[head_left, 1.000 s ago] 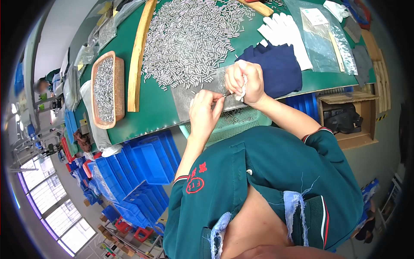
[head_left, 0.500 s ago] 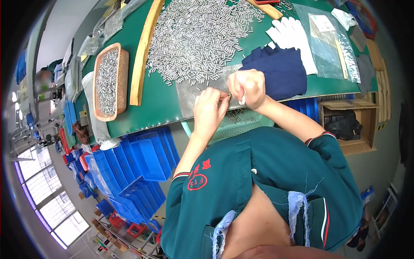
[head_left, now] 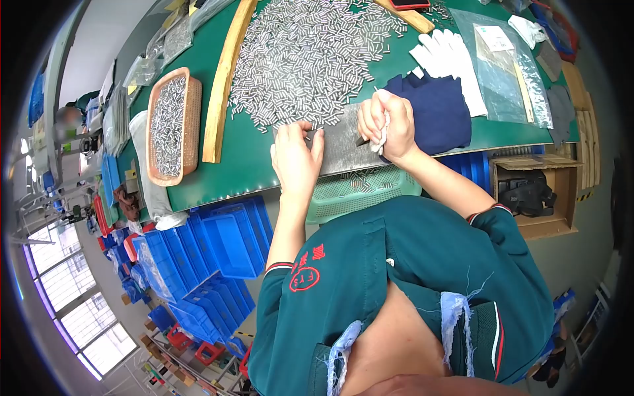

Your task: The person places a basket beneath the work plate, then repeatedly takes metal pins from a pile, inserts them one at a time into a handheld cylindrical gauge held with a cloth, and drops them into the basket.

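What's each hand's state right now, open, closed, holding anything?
Left hand: open, thumb apart from the fingers, at the edge of the metal pins.
Right hand: closed on a white object I can't identify.

On our tabletop point(head_left: 244, 148), a bar point(head_left: 223, 86) lies between the pin heap point(head_left: 304, 66) and the basket point(head_left: 191, 125) on the left. Right of the heap we have a cloth point(head_left: 436, 112), a glove point(head_left: 456, 66) just behind it.
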